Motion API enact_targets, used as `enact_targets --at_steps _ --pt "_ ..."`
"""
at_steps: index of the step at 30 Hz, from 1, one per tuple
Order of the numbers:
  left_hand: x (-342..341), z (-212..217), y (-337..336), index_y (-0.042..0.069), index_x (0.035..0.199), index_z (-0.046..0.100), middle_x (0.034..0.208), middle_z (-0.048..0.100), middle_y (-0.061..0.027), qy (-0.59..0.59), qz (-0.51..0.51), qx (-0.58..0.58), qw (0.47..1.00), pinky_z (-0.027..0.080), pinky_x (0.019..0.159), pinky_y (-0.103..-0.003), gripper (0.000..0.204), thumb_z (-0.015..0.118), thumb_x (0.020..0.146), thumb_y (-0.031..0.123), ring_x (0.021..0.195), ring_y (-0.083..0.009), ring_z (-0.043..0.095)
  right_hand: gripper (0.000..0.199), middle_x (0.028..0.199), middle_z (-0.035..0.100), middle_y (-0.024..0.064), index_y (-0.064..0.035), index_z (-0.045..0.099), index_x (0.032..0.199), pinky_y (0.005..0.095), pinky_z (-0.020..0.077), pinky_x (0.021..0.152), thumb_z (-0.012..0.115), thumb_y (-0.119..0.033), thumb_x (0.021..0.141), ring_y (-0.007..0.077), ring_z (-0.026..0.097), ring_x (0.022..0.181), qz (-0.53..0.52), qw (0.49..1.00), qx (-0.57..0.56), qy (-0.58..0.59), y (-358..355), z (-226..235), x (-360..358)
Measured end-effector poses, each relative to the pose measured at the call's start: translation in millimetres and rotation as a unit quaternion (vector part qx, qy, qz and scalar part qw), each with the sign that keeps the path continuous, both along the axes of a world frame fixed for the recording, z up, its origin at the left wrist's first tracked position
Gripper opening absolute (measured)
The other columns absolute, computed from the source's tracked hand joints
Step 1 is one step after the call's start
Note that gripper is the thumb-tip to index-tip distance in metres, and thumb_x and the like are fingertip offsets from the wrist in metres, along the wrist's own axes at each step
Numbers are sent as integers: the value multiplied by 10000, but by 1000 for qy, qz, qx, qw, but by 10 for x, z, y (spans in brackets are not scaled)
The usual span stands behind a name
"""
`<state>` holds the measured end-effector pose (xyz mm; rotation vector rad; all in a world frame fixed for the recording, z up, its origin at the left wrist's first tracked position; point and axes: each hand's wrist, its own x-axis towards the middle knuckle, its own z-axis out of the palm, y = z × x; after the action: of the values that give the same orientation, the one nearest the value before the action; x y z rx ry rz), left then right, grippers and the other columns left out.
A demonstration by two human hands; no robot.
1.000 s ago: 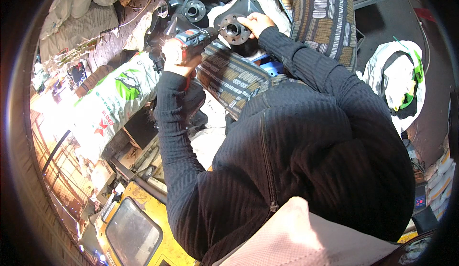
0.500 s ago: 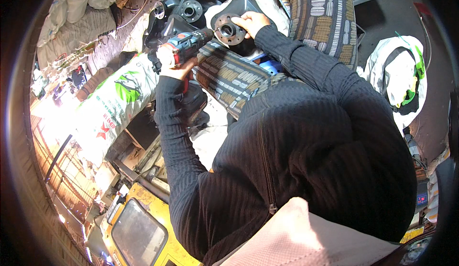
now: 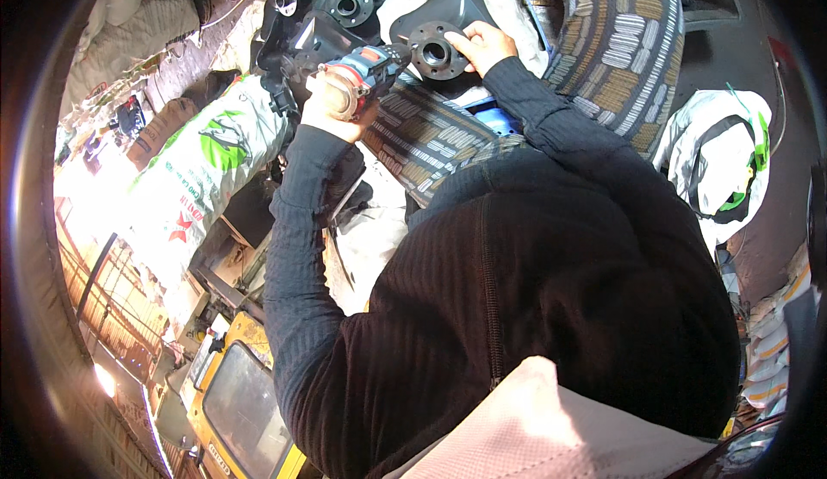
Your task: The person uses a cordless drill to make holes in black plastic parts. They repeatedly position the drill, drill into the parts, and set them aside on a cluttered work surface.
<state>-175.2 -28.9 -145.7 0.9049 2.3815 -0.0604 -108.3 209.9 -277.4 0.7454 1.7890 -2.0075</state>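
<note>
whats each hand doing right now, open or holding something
Left hand: closed, holding the power drill.
Right hand: touching the black flange; whether its grip is closed cannot be told.

Glare at left partly bleaches the white sack [image 3: 209, 164] (edges bow toward dark corners).

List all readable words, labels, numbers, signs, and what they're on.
White-and-green sack: red and green print, wording not copied here.
Yellow window frame: dark lettering, too small to read.
Cordless drill in the left hand: no legible text.
Black flanged part: none visible.
</note>
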Motion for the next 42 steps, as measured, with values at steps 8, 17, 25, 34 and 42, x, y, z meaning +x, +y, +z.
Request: enact_targets --at_steps 8,17,25,34,42 --pt "36 -93 -54 87 1281 381 1266 473 -94 -109 145 -30 983 312 1027 -314 708 698 696 329 1172 -245 449 272 546 533 -10 -31 587 777 205 421 418 695 -281 775 54 472 432 9 1000 -6 -20 -9 -59 -6" --pt "397 176 159 68 1153 531 993 604 -103 15 220 125 967 453 830 -331 493 684 692 155 918 -225 582 384 747 612 50 -39 628 909 252 483 468 667 -394 769 102 563 541 -48 999 -14 -18 137 -57 -11" --pt "1209 684 494 120 1108 571 1098 584 -96 69 78 245 964 438 863 -399 425 676 724 270 998 -291 562 456 1245 446 257 -26 302 1310 465 463 866 432 -232 924 374 508 1099 -144 830 -539 2 385 317 216" --pt "1391 574 557 99 1136 538 1073 598 -104 74 64 247 964 446 848 -408 464 689 710 205 975 -290 581 407 1281 430 239 -38 292 1317 444 461 860 374 -143 933 373 472 1147 -159 813 -560 -18 293 529 307" --pt "1239 648 454 102 1006 635 992 633 -89 98 122 251 955 456 823 -389 342 681 720 283 932 -275 600 344 1156 548 119 -24 484 1210 359 443 915 447 -203 918 237 535 1077 -30 826 -560 -48 306 456 367"
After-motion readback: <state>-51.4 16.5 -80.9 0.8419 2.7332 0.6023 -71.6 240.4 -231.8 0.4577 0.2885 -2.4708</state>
